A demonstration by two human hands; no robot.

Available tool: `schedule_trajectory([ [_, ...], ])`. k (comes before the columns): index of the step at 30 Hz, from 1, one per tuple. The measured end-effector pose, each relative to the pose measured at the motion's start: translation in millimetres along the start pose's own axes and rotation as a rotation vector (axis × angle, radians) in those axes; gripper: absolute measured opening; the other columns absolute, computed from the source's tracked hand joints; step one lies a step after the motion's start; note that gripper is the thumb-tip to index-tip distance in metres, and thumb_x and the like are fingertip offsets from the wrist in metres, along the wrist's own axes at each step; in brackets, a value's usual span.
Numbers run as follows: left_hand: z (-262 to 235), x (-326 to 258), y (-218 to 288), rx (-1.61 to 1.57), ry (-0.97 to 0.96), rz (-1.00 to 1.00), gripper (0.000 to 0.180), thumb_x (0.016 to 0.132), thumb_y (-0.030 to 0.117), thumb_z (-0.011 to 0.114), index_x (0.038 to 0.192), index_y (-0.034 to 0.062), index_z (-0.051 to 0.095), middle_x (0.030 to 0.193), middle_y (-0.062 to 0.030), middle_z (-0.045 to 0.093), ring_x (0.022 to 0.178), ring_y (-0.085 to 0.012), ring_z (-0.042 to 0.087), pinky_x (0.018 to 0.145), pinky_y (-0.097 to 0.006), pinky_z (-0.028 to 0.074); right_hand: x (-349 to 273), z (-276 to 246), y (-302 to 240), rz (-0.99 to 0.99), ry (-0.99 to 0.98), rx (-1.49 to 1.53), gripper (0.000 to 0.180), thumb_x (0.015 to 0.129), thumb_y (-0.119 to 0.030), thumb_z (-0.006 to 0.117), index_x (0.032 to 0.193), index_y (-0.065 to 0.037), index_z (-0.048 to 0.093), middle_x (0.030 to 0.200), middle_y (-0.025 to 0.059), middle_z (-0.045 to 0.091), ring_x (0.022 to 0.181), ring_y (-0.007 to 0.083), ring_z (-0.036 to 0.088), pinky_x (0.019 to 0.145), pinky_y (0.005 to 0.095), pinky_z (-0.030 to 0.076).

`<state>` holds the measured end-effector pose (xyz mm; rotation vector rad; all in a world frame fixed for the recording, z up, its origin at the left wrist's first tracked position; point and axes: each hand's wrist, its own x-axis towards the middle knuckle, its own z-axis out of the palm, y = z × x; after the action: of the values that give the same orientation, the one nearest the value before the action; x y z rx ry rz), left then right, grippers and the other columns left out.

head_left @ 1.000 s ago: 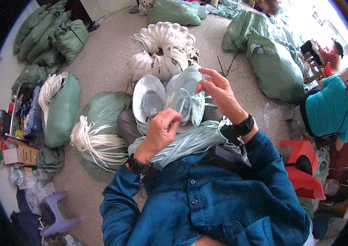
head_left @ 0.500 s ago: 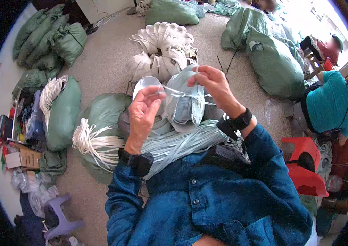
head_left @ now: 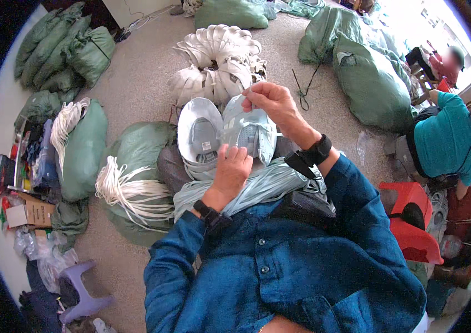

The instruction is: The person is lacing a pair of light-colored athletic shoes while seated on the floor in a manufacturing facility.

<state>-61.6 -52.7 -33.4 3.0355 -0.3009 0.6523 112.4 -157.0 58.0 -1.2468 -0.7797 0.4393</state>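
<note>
Two pale shoe uppers lie in front of me: a grey-lined upper (head_left: 206, 133) on the left and a light blue upper (head_left: 247, 136) on the right, with white lace across its front. My right hand (head_left: 280, 108) is closed in a pinch above the far end of the blue upper, on what looks like a thin white shoelace. At that upper's near left edge, my left hand (head_left: 229, 176) has its fingers bent and drawn together; whatever they grip is hidden. Across my lap runs a thick bundle of pale blue laces (head_left: 269, 183).
Beyond the uppers sit stacked rings of white shoe uppers (head_left: 219, 47). White laces (head_left: 127, 186) lie on a green sack (head_left: 147, 144) at left. A red stool (head_left: 410, 222) and a person in teal (head_left: 447, 139) are at right, near a large green sack (head_left: 371, 86).
My left hand has come down and right, from over the left upper to the right upper's near edge. My right hand has shifted slightly left, and the lace no longer stretches between both hands.
</note>
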Motion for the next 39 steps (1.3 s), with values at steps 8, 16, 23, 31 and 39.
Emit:
schedule_trajectory([
  [8, 14, -4, 0, -0.201, 0.111, -0.025, 0.005, 0.08, 0.013, 0.063, 0.084, 0.0108, 0.062, 0.095, -0.0038, 0.06, 0.101, -0.0222, 0.057, 0.108, -0.056, 0.029, -13, -12, -3, 0.103, 0.031, -0.084, 0.024, 0.099, -0.017, 0.06, 0.107, 0.004, 0.068, 0.088, 0.0059, 0.069, 0.084, 0.0135, 0.065, 0.081, 0.0276, 0.051],
  [16, -40, 9, 8, -1.181, -0.07, -0.537, 0.01, 0.09, 0.004, 0.062, 0.099, -0.0002, 0.062, 0.079, -0.0117, 0.065, 0.068, -0.0213, 0.065, 0.064, -0.029, 0.051, -51, 14, 12, 0.087, -0.121, -0.125, 0.018, 0.099, -0.014, 0.058, 0.095, 0.002, 0.066, 0.083, 0.0042, 0.068, 0.082, 0.011, 0.063, 0.076, 0.029, 0.052],
  [23, -76, 13, 1, -0.785, 0.166, -0.459, 0.007, 0.091, 0.004, 0.065, 0.097, 0.0002, 0.066, 0.084, -0.0127, 0.069, 0.075, -0.0181, 0.066, 0.071, -0.031, 0.053, -66, 23, 28, -0.198, -0.143, -0.616, 0.014, 0.092, -0.012, 0.061, 0.101, -0.003, 0.065, 0.085, 0.0202, 0.067, 0.078, 0.0383, 0.066, 0.068, 0.0429, 0.052],
  [31, -82, -3, -10, -0.763, 0.2, -0.477, 0.005, 0.089, 0.003, 0.068, 0.093, 0.0001, 0.068, 0.079, -0.0042, 0.065, 0.07, -0.009, 0.058, 0.065, -0.025, 0.048, -69, 18, 33, -0.259, -0.167, -0.75, 0.012, 0.092, -0.013, 0.059, 0.098, -0.003, 0.061, 0.08, 0.0213, 0.064, 0.076, 0.0425, 0.063, 0.065, 0.0495, 0.05],
  [39, -74, -12, -15, -0.818, 0.148, -0.551, 0.009, 0.093, 0.002, 0.061, 0.099, 0.0001, 0.068, 0.079, -0.0056, 0.064, 0.066, -0.0128, 0.06, 0.061, -0.028, 0.047, -73, 14, 36, -0.267, -0.125, -0.776, 0.012, 0.09, -0.011, 0.059, 0.097, -0.002, 0.062, 0.082, 0.0196, 0.064, 0.077, 0.0416, 0.063, 0.066, 0.0493, 0.049],
])
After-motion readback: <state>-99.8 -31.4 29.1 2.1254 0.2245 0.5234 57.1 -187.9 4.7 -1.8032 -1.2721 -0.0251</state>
